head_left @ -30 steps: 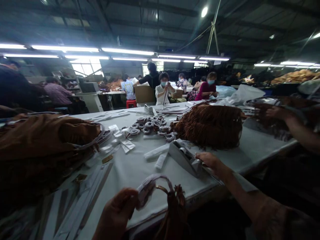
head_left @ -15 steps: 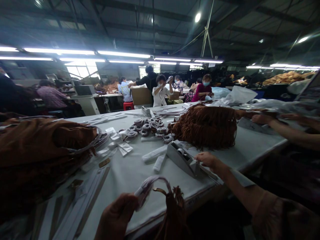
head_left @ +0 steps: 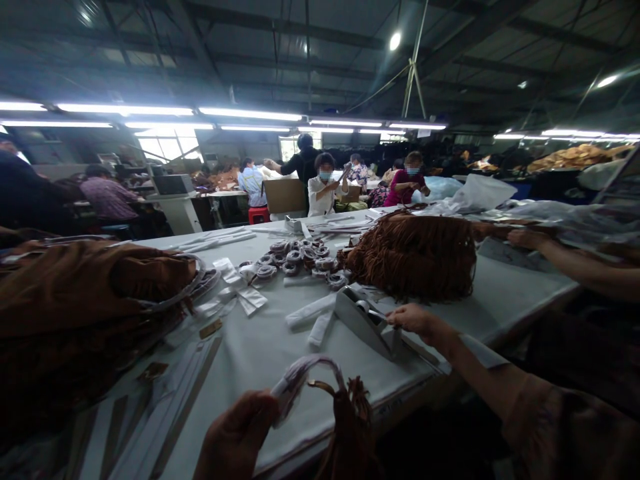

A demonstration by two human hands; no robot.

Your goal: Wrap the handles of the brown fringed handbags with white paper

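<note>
My left hand [head_left: 235,437] is closed on the paper-wrapped handle [head_left: 305,373] of a brown fringed bag [head_left: 350,427] that hangs at the near table edge. Over at the right, my right hand [head_left: 413,319] reaches onto the grey tape dispenser [head_left: 365,320] on the white table [head_left: 260,347], with its fingers pinched at the dispenser's front end. What they hold, if anything, is too small to make out.
Brown fringed bags are piled at left [head_left: 85,293] and centre right [head_left: 415,253]. Several tape rolls [head_left: 300,257] and white paper strips [head_left: 310,310] lie between them. Another person's arm [head_left: 555,257] reaches in from the right. Other workers stand at the far end [head_left: 325,187].
My right hand has shifted slightly up along the tape dispenser. The left hand keeps its hold on the wrapped handle. The camera has tilted a little.
</note>
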